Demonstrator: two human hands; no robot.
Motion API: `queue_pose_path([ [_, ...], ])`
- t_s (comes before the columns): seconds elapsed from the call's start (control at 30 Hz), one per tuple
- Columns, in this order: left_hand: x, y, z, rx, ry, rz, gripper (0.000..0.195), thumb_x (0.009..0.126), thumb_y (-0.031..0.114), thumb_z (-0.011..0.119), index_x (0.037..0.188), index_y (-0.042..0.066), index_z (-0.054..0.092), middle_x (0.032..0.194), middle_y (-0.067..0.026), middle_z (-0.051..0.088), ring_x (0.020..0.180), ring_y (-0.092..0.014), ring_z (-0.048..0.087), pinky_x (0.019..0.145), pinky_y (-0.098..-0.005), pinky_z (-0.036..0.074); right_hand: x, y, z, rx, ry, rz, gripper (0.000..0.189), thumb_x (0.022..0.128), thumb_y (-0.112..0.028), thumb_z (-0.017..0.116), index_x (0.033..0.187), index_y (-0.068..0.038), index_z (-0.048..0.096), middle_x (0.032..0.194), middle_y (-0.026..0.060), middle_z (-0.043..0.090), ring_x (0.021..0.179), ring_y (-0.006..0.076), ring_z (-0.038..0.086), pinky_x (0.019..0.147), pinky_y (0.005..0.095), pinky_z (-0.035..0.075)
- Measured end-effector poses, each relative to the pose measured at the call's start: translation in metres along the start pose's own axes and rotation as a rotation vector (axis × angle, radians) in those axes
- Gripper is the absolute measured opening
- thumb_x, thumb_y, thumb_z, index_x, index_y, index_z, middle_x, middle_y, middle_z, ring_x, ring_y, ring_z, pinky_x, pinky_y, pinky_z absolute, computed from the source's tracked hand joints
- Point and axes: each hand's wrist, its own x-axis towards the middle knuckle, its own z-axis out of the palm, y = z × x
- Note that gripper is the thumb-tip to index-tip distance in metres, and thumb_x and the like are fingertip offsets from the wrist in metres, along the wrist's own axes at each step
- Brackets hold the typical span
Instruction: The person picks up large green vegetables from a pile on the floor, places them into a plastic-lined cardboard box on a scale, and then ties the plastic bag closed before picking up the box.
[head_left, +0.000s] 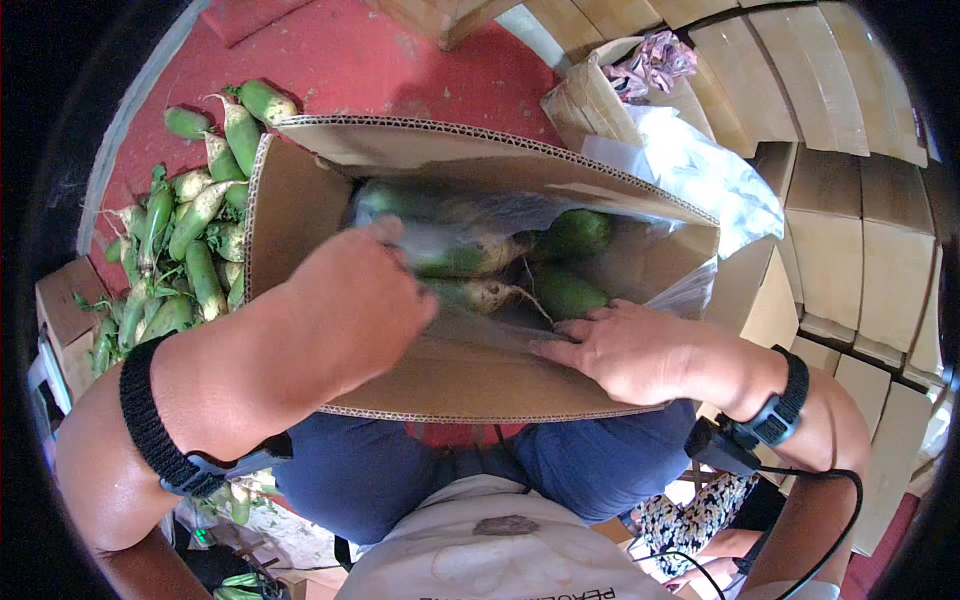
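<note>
An open cardboard box (487, 375) stands in front of my legs. Green-and-white radishes lie inside it, among them a pale-tipped radish (480, 292) and a green radish (574, 234). A clear plastic liner (480, 217) covers part of them. My left hand (367, 292) is over the left part of the box, its fingers curled and seemingly gripping the liner; blur hides the exact hold. My right hand (615, 349) reaches over the near right side, fingers spread, fingertips touching the liner beside a green radish (566, 292).
A heap of green radishes (199, 217) lies on the red floor (420, 67) to the left. Stacked cardboard boxes (825, 247) line the right side. Beyond the box stand a carton (592, 97) and a plastic sheet (705, 172). Another person's hand (705, 570) shows at lower right.
</note>
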Motion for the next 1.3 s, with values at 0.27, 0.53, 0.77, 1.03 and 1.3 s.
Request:
queue_pose_path([
  [0.27, -0.046, 0.008, -0.006, -0.207, 0.340, 0.002, 0.027, 0.075, 0.018, 0.057, 0.097, 0.004, 0.064, 0.093, -0.0087, 0.063, 0.083, -0.022, 0.063, 0.088, -0.0397, 0.046, -0.008, -0.013, 0.019, -0.106, 0.232, -0.052, 0.053, 0.095, -0.023, 0.037, 0.147, -0.033, 0.033, 0.135, 0.0231, 0.048, 0.121, 0.0378, 0.049, 0.102, 0.0494, 0.039],
  [0.53, -0.073, 0.012, -0.017, -0.032, -0.062, -0.208, 0.019, 0.068, 0.018, 0.059, 0.078, 0.004, 0.066, 0.099, -0.0115, 0.064, 0.092, -0.020, 0.060, 0.090, -0.0339, 0.040, 0.002, -0.007, -0.031, 0.204, 0.055, 0.078, 0.062, 0.087, -0.008, 0.049, 0.146, -0.016, 0.034, 0.133, 0.0246, 0.049, 0.117, 0.0384, 0.054, 0.097, 0.0476, 0.045],
  [0.77, -0.076, 0.038, -0.016, 0.335, -0.061, -0.267, 0.032, 0.068, 0.018, 0.058, 0.088, -0.003, 0.072, 0.132, -0.0255, 0.053, 0.101, -0.026, 0.056, 0.099, -0.0411, 0.035, 0.123, 0.006, -0.040, 0.051, 0.405, 0.315, 0.076, 0.076, -0.020, 0.072, 0.136, 0.005, 0.034, 0.132, 0.0286, 0.048, 0.122, 0.0404, 0.050, 0.102, 0.0428, 0.042],
  [1.03, -0.088, 0.045, 0.001, 0.141, 0.080, -0.274, 0.026, 0.068, 0.016, 0.059, 0.079, -0.003, 0.073, 0.142, -0.0282, 0.042, 0.097, -0.024, 0.056, 0.102, -0.0408, 0.035, 0.171, 0.035, -0.027, 0.210, 0.659, 0.094, 0.086, 0.068, -0.030, 0.082, 0.136, 0.001, 0.038, 0.127, 0.0268, 0.054, 0.118, 0.0410, 0.053, 0.100, 0.0446, 0.045],
  [1.3, -0.092, 0.037, 0.002, 0.051, 0.168, -0.411, 0.027, 0.079, 0.019, 0.057, 0.093, 0.002, 0.072, 0.148, -0.0239, 0.035, 0.104, -0.022, 0.055, 0.104, -0.0383, 0.035, 0.061, 0.000, -0.056, 0.081, 0.661, 0.082, 0.073, 0.066, -0.025, 0.079, 0.126, -0.001, 0.044, 0.113, 0.0242, 0.058, 0.106, 0.0428, 0.056, 0.091, 0.0480, 0.046],
])
